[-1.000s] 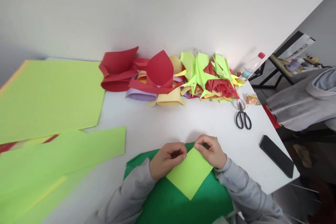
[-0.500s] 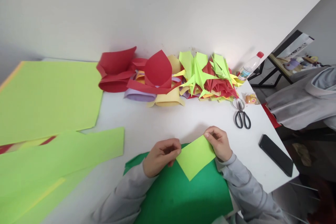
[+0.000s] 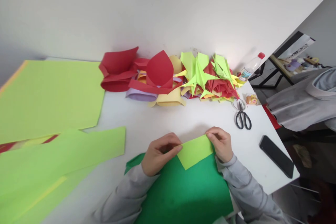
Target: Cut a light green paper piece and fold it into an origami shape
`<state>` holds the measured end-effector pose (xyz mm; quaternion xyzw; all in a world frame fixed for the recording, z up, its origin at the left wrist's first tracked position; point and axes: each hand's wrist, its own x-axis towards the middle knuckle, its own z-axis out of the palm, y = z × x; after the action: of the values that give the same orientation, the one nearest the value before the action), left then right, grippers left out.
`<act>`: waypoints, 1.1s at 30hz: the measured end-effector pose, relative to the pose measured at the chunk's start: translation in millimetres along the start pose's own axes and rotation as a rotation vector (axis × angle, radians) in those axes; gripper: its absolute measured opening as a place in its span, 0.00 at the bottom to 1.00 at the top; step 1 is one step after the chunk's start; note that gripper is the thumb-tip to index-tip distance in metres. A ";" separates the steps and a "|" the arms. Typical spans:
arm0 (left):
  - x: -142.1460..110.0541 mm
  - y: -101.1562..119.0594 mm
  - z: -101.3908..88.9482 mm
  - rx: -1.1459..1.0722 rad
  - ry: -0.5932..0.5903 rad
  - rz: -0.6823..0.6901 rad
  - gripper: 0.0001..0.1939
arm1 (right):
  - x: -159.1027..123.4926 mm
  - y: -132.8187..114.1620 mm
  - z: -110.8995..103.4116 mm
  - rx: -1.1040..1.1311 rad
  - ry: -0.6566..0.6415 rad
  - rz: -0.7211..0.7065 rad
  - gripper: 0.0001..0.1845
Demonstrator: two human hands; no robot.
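Observation:
A small light-green sheet of paper [image 3: 196, 151] is held by its two upper corners, above a dark green sheet [image 3: 189, 192]. My left hand [image 3: 160, 153] pinches its left corner between thumb and fingers. At the opposite corner, my right hand [image 3: 221, 143] is closed on the paper in the same way. The lower edge of the paper hangs over the dark green sheet, which lies in front of me on the white table [image 3: 147, 126].
Large light-green sheets [image 3: 52, 98] cover the left side. Red folded paper [image 3: 160, 70] and light-green folded paper shapes [image 3: 198, 73] line the wall. Scissors [image 3: 243, 119], a black phone [image 3: 277, 155], a wrapped snack [image 3: 251, 99] and a bottle [image 3: 250, 68] are on the right, beyond them a person in grey [image 3: 299, 98].
The small light-green paper has tilted, so less of its face shows and its lower corner sits higher. My left hand has shifted slightly up; both hands keep their hold.

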<state>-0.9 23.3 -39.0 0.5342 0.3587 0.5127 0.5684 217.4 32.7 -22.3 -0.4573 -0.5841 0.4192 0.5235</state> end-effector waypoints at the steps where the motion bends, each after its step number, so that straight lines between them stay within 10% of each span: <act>1: 0.5 0.3 0.4 0.010 -0.008 0.016 0.04 | 0.0 -0.3 0.3 0.009 -0.002 -0.002 0.04; 18: -0.1 -0.9 0.8 0.071 -0.028 0.029 0.06 | -3.3 -0.7 -1.5 0.148 -0.204 0.155 0.23; 33: 1.9 3.4 4.1 0.040 -0.039 0.001 0.10 | -2.7 0.9 6.5 -0.004 -0.229 0.164 0.12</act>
<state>2.7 23.8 -34.7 0.5556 0.3572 0.4952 0.5643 211.2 30.2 -24.4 -0.4539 -0.6014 0.5088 0.4165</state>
